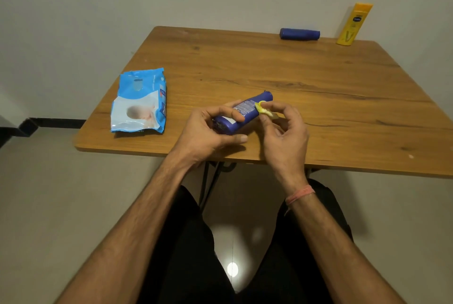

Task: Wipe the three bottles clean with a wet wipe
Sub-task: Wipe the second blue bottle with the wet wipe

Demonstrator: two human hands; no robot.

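Head view: blue bottle [241,115] held just above the table [318,83] near its front edge, long axis slanting from near-left up to far-right. Left hand [208,132] wraps its lower end, fingers and thumb curled round it. Right hand [284,129] pinches a small yellowish wipe [266,111] against the bottle's upper part, so the next stroke likely runs along that axis. Second blue bottle [299,33] lies at the back edge, yellow bottle [353,25] upright near the back right corner; wipes pack [139,101] by the left edge.

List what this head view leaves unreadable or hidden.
- Held blue bottle: base end covered by left hand.
- Wipe: mostly hidden by right hand fingers.
- Lying blue bottle: label not visible.
- Table: right edge cut off.
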